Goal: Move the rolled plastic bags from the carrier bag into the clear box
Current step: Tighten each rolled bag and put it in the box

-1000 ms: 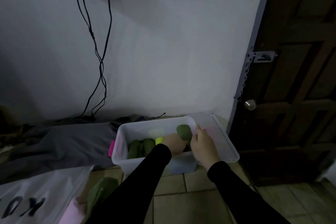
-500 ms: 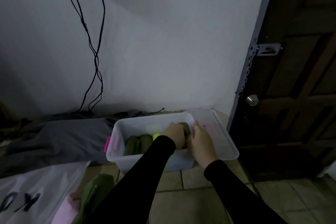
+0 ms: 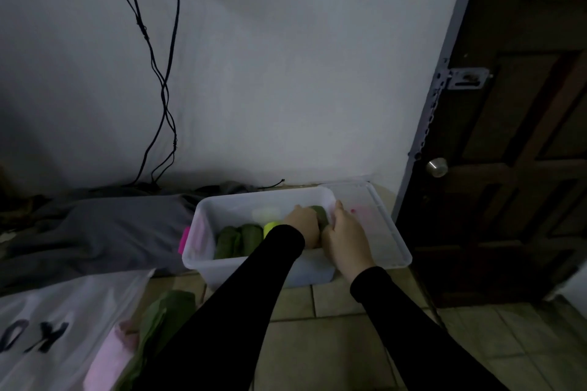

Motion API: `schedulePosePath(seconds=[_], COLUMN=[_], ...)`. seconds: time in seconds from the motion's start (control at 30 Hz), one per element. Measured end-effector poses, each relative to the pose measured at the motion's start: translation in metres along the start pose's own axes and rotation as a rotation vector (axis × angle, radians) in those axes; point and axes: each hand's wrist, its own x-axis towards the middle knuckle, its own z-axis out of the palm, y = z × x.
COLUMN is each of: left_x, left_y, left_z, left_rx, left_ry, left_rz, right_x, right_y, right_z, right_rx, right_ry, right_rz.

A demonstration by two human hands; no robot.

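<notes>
1. Since the earlier frame both hands have sunk lower into the box point(image 3: 206, 251), pressing a green roll point(image 3: 320, 215) at its right end
2. Left hand point(image 3: 303, 227) and right hand point(image 3: 344, 233) curl their fingers round that roll
3. Carrier bag point(image 3: 47, 327) shows letters "OY"
4. Two more green rolls point(image 3: 239, 240) and one yellow roll point(image 3: 270, 227) lie in the box

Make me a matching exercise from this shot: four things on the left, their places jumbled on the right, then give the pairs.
Things
1. dark green roll
2. yellow-green roll
3. pink roll
4. box lid

Places
A. on the floor beside the clear box, on its right
B. between the left hand and right hand, over the box
C. by the white carrier bag, bottom left
D. inside the box, just left of the left hand

Pairs: 1-B, 2-D, 3-C, 4-A
</notes>
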Motion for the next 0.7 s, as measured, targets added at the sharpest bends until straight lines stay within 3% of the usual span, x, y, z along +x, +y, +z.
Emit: schedulePosePath(seconds=[0.2, 0.4, 0.5, 0.6, 0.7], left_x=[-0.019, -0.049, -0.081, -0.123, -0.168], left_y=[-0.019, -0.040, -0.054, -0.072, -0.103], left_z=[-0.008, 0.001, 0.005, 0.006, 0.012], left_rx=[-0.320, -0.467, -0.504, -0.498, -0.401], left_ry=[-0.084, 0.099, 0.229, 0.325, 0.307], left_rz=[-0.031, -0.005, 0.031, 0.097, 0.119], right_x=[-0.003, -0.001, -0.016, -0.049, -0.085], right_y=[-0.004, -0.007, -0.021, -0.051, -0.078], right_z=[-0.002, -0.003, -0.002, 0.010, 0.041], right_rx=[0.001, -0.109, -0.332, -0.097, 0.049], right_ry=[-0.028, 0.016, 0.144, 0.262, 0.110], right_rz=[0.029, 0.022, -0.202, -0.538, -0.525])
